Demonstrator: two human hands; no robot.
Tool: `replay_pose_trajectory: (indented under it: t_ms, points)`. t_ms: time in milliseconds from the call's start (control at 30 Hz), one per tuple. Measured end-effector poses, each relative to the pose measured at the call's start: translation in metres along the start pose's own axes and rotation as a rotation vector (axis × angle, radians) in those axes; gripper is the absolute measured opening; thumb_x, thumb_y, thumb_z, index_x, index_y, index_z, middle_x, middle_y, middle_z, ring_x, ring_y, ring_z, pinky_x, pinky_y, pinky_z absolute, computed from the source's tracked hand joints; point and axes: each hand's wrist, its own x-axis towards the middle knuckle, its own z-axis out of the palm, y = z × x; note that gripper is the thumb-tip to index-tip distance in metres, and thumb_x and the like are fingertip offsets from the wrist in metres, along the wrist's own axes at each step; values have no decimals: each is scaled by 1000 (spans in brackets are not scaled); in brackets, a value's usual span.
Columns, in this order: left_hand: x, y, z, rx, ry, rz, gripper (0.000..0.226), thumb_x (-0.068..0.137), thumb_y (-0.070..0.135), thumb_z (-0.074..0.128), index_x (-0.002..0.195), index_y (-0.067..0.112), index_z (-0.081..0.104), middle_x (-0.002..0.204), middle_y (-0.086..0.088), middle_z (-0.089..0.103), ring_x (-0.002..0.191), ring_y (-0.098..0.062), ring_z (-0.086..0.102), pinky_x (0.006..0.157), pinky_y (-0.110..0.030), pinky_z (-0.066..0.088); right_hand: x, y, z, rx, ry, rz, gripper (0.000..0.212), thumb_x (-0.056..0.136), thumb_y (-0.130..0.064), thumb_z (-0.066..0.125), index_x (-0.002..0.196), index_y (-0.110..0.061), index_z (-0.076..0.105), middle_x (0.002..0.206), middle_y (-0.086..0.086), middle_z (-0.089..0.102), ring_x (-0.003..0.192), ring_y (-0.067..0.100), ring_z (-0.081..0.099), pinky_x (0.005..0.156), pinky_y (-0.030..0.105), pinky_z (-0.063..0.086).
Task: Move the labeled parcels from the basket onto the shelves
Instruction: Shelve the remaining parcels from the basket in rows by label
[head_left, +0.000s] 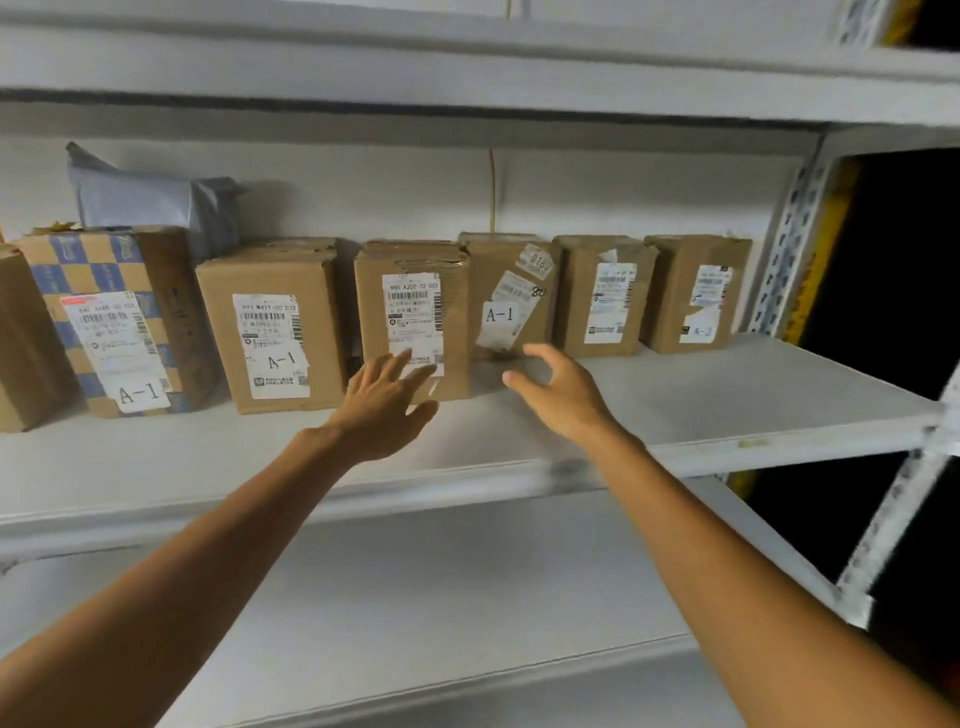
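Several brown cardboard parcels with white labels stand in a row on a white shelf (727, 395). My left hand (387, 402) has straight fingers in front of the lower part of a middle parcel (410, 312). My right hand (558, 392) hovers with spread, slightly curled fingers just in front of the parcel marked A-1 (511, 291), holding nothing. To the left stand a parcel marked A-1 (270, 322) and a blue-checked parcel (114, 312). Two more parcels (602, 293) (693, 291) stand to the right. The basket is out of view.
A grey plastic mailer bag (150, 200) leans behind the left parcels. Another shelf board (467, 597) runs below, and a shelf edge (467, 83) above. A perforated white upright (795, 228) stands at the right, with dark space beyond it.
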Motion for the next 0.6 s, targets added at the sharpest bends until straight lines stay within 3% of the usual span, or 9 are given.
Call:
replay_pose_trajectory:
  t_ms: [133, 433, 600]
  points:
    - [-8, 65, -9, -58, -104, 118, 54, 100, 40, 41, 150, 28, 26, 160, 0, 14, 146, -27, 10, 116, -45, 14, -43, 17, -56, -86, 14, 64, 62, 89, -39, 64, 144, -21, 40, 149, 2, 41, 135, 22, 40, 107, 30, 34]
    - [-8, 242, 6, -280, -274, 372, 48, 99, 31, 46, 145, 30, 35, 154, 0, 31, 141, -23, 27, 117, -40, 21, -168, 69, -203, -166, 187, 279, 69, 90, -45, 61, 149, -22, 34, 152, 3, 37, 138, 23, 36, 109, 32, 33]
    - [-16, 342, 23, -409, -333, 508, 49, 98, 30, 51, 144, 32, 36, 150, -2, 36, 131, -24, 39, 108, -37, 36, -242, 93, -267, -254, 327, 426, 67, 91, -46, 58, 149, -26, 32, 156, 4, 30, 142, 25, 29, 111, 35, 29]
